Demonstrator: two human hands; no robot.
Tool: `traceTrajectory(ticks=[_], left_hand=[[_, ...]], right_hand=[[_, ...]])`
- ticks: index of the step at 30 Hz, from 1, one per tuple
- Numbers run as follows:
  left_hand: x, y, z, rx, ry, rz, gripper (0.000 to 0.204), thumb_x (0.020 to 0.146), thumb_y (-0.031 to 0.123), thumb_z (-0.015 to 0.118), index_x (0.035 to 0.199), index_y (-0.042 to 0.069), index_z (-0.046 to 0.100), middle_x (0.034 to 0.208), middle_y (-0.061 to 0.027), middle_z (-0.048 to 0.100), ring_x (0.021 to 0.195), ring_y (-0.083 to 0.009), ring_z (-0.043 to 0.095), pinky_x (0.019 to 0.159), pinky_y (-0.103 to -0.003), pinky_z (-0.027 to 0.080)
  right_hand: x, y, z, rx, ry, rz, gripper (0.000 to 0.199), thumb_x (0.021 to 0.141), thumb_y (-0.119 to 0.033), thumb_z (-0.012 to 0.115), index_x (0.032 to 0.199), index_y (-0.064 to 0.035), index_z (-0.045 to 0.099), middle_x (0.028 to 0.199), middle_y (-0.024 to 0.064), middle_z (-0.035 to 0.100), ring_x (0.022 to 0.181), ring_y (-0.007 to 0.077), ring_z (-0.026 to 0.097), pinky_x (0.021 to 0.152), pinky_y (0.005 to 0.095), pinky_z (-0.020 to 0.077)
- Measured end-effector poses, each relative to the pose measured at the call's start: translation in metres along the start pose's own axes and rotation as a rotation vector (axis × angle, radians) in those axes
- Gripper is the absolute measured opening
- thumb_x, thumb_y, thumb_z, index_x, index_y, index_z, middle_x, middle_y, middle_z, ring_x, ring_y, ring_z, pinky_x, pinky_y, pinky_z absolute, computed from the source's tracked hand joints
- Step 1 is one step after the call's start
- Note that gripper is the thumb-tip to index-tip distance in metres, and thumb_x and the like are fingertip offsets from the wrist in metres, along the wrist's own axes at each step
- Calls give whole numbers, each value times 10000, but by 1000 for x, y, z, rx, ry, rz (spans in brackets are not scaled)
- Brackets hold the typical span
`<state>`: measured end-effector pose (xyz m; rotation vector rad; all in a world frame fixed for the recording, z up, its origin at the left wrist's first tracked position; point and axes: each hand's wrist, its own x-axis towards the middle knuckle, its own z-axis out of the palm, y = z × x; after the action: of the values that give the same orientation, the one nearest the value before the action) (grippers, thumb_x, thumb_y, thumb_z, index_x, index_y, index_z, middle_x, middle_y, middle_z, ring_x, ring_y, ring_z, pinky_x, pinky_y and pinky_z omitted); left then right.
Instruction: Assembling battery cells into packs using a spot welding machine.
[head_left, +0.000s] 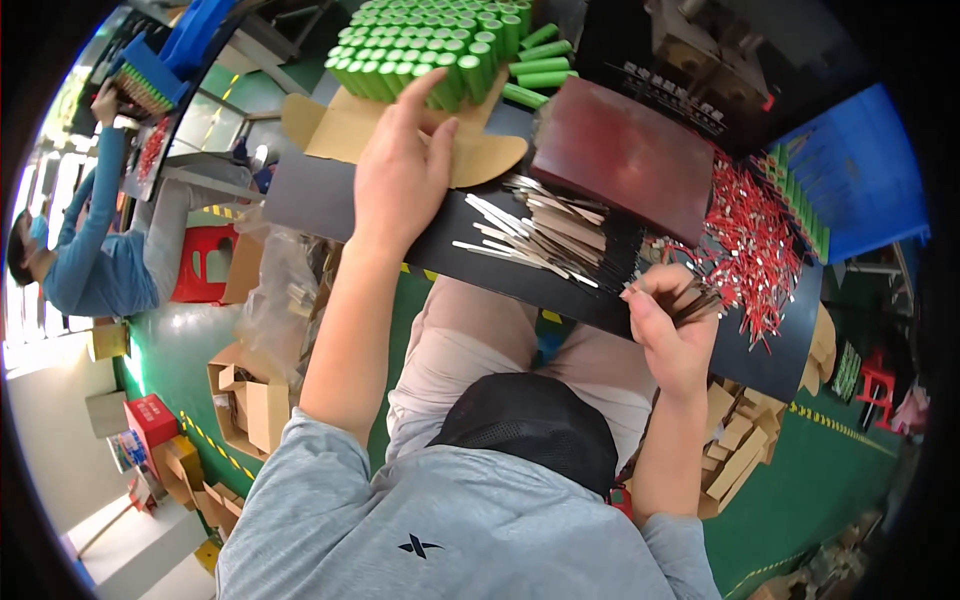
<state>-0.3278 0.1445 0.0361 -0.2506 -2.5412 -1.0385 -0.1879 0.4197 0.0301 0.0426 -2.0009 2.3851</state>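
My left hand (402, 175) reaches over a brown cardboard piece (350, 128), its index finger and thumb apart. Its fingertips come up to the front row of a block of upright green cylindrical battery cells (415, 50); whether they touch a cell I cannot tell. Near the table's front edge, my right hand (675, 325) is closed round a bunch of thin dark metal strips (700, 303), partly hidden by the fingers. Between the hands lies a loose pile of thin metal strips (540, 235), some bright and some dark.
Behind the strips stands a dark red block (625, 155). Right of it are a heap of small red-and-silver pieces (755, 245) and a blue bin (865, 165) beside a row of green cells. Several loose cells (543, 65) lie flat. A co-worker (100, 265) sits far left.
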Motion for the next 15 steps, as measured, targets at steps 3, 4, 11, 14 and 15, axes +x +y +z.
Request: traceTrajectory(ticks=[3,4,11,14,15], left_hand=[[3,-8,1,-57,135,65,275,971,95,710,1214,37,595,894,-65,678,702,-153,634,651,-304,518],[3,-3,0,-77,129,29,240,974,99,710,1175,37,595,874,-57,673,696,-141,630,646,-298,514],[1,-9,-2,-142,83,-38,236,964,115,741,1154,26,634,868,-28,684,705,-87,617,661,-248,512],[2,-5,-6,-279,77,-106,249,956,136,770,1150,18,667,879,-11,695,721,-63,617,670,-223,508],[2,-2,-10,-355,84,-163,258,952,147,784,1150,16,684,881,-5,699,729,-55,617,674,-212,506]], right_hand=[[2,-3,5,9,-7,-51,65,933,-10,676,942,4,613,753,8,583,557,25,446,487,206,333],[3,-3,3,7,13,-47,65,933,-10,676,942,4,613,753,8,583,557,25,446,487,206,333],[2,-4,3,-7,33,-54,66,943,5,689,904,-16,640,689,-30,561,555,18,433,497,209,294],[-1,-10,5,75,40,43,65,955,-40,742,924,3,704,752,-41,608,672,26,491,607,231,379],[0,-11,8,71,42,39,65,955,-40,742,924,3,704,752,-41,608,672,26,491,607,231,379]])
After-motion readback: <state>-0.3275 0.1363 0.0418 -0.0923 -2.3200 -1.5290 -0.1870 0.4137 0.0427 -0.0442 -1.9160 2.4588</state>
